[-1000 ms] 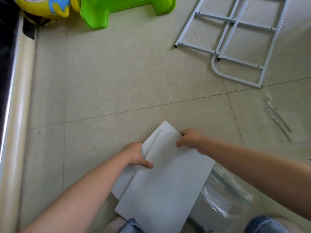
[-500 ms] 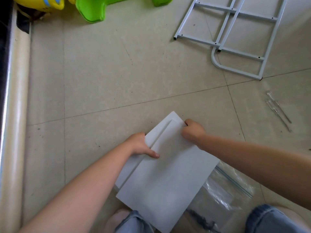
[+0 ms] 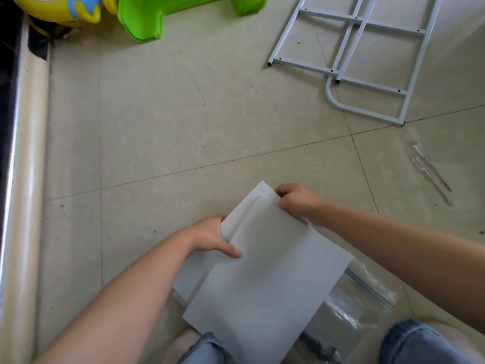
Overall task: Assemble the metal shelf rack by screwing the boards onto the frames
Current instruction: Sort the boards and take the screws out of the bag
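at nine o'clock a pale rounded ledge runs along the edge of the tiled floor. up at eleven o'clock sit a yellow toy and, just beside it, a green plastic stool.

low in the middle, towards six o'clock, i hold two white boards stacked flat, one on the other, the top one shifted a little so a strip of the lower one shows along its left edge and far corner. their near end lies over my knees in blue denim, and the far corner points to twelve o'clock.

my left hand grips the left edge of the stack: the thumb lies flat on top of the upper board, and the other fingers curl out of sight around the side, so i cannot tell how far under they reach. my right hand is at the far corner, at about one o'clock from the left hand, its fingers curled and pinching the corner of the boards.

under the right edge of the boards, at five o'clock, lies a clear zip bag with small dark pieces inside, too blurred to name.

at one o'clock two white metal frames lie overlapped on the floor, well apart from the boards. at three o'clock two screwdrivers with clear handles lie side by side on the floor.
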